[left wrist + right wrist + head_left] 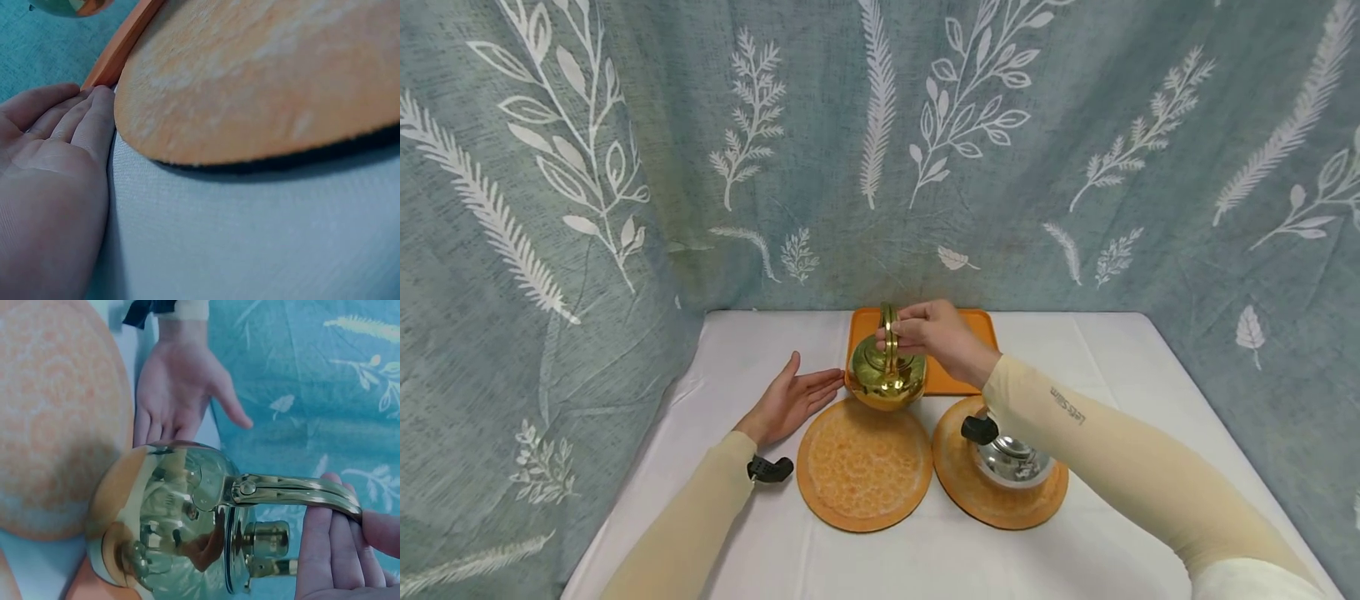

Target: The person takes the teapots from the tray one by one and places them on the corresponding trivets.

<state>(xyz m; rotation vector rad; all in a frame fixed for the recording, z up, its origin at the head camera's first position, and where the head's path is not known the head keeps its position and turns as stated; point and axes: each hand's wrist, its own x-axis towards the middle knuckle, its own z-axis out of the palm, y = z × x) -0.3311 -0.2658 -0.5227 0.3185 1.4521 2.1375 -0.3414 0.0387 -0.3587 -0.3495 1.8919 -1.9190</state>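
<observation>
A shiny gold teakettle [887,387] with an arched handle hangs over the front left part of an orange tray [951,379]. My right hand [936,333] grips the top of that handle, its fingers curled under the bar as the right wrist view shows. The kettle's lid and knob [269,537] face the holding hand in that view. To the left, my left hand [790,400] lies on its edge on the white cloth, palm toward the kettle and fingers straight. Its fingertips come right up to the tray's rim [115,56] and hold nothing.
A round orange-brown placemat [865,467] lies in front of the kettle. Beside it, a second placemat [958,492] bears a shiny silver vessel [1015,462], partly hidden by my right forearm. Leaf-patterned blue-green curtains [835,167] enclose the white-covered table [1075,350].
</observation>
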